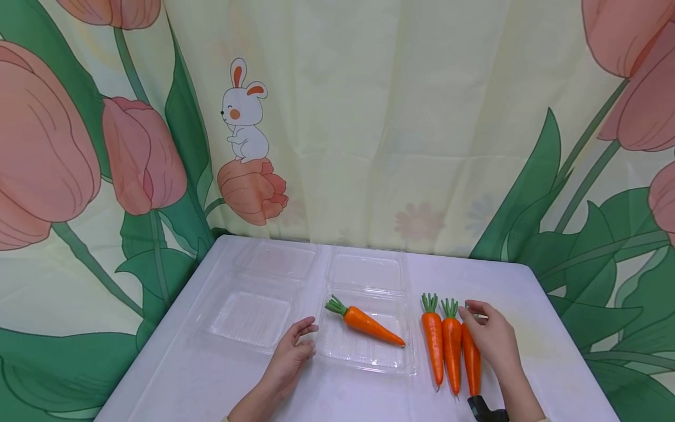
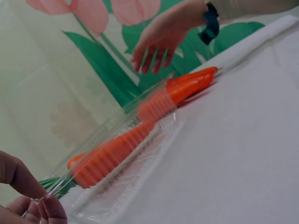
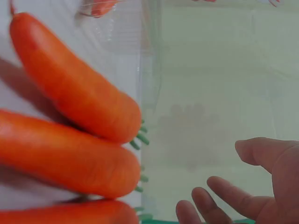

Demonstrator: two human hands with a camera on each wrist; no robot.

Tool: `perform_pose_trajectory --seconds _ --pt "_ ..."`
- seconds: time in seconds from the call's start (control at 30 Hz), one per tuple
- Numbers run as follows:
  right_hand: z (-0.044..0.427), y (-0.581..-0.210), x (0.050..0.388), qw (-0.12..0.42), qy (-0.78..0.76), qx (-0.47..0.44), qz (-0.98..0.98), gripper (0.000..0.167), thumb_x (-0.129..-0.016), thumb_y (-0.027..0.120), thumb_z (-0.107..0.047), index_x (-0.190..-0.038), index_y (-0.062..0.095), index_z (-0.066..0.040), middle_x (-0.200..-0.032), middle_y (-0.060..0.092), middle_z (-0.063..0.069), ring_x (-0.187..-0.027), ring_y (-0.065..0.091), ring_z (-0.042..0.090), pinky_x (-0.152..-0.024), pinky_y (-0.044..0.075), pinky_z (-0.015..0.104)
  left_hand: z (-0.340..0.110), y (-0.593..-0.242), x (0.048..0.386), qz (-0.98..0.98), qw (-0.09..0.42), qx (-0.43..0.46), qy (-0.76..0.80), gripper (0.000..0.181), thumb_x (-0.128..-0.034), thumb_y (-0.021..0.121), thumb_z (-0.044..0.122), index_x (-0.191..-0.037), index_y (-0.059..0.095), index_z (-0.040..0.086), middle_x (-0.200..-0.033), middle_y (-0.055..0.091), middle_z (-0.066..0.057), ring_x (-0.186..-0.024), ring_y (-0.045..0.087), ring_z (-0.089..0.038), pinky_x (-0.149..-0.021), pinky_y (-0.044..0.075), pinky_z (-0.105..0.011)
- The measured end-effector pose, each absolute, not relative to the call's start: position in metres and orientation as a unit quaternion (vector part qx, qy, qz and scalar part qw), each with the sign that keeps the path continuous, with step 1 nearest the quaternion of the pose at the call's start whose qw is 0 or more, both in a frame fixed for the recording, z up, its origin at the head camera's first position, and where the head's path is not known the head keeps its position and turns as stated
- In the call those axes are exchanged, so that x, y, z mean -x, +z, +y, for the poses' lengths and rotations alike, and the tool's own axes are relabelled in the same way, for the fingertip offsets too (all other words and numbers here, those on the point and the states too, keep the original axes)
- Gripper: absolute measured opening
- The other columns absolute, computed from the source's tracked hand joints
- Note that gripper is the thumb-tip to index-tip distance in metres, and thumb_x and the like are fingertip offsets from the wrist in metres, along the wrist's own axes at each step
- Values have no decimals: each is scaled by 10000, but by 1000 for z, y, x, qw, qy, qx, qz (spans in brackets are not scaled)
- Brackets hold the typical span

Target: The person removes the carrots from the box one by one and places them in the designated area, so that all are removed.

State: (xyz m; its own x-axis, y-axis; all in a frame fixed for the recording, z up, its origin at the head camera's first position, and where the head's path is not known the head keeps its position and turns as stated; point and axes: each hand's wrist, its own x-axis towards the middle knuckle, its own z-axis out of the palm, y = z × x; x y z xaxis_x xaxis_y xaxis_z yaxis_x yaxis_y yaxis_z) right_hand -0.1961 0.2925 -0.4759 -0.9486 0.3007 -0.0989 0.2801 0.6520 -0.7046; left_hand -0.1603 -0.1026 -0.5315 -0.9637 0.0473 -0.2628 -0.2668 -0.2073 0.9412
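A clear plastic clamshell box [image 1: 369,364] lies opened flat on the table, with an orange carrot [image 1: 373,326] slanting across its base. At the box's left edge is my left hand [image 1: 289,358]; in the left wrist view its thumb and fingers pinch the rim. Three more carrots with green stubs lie side by side to the right: one nearest the box [image 1: 432,343], a middle one [image 1: 452,357] and a right one [image 1: 472,366]. My right hand [image 1: 493,334] hovers over the top of the right carrot, partly hiding it. Its fingers are spread and hold nothing in the right wrist view.
Left of the first box lies a second opened clear clamshell box [image 1: 250,319]. A white cloth covers the table [image 1: 348,395]. Behind it hangs a curtain [image 1: 422,146] printed with tulips and a rabbit. A dark band [image 2: 211,25] circles the right wrist.
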Motion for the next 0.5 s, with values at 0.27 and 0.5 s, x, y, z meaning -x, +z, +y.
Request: perform_pose_trajectory --seconds 0.27,0.5 --pt "260 -468 210 17 390 115 -913 566 -1032 597 -397 -1454 527 -27 -1385 567 270 -1199 591 439 -887 607 478 -102 -532 161 621 102 88 772 690 -859 539 -124 -1521 363 -37 -1389 453 -171 -877 476 -148 -741 459 -213" --pt "225 -472 217 8 391 73 -917 501 -1008 648 -357 -1393 594 -41 -1325 632 226 -1153 627 383 -867 609 440 -103 -533 162 619 102 81 774 691 -874 542 -121 -1531 346 -41 -1401 452 -172 -876 481 -146 -743 456 -221"
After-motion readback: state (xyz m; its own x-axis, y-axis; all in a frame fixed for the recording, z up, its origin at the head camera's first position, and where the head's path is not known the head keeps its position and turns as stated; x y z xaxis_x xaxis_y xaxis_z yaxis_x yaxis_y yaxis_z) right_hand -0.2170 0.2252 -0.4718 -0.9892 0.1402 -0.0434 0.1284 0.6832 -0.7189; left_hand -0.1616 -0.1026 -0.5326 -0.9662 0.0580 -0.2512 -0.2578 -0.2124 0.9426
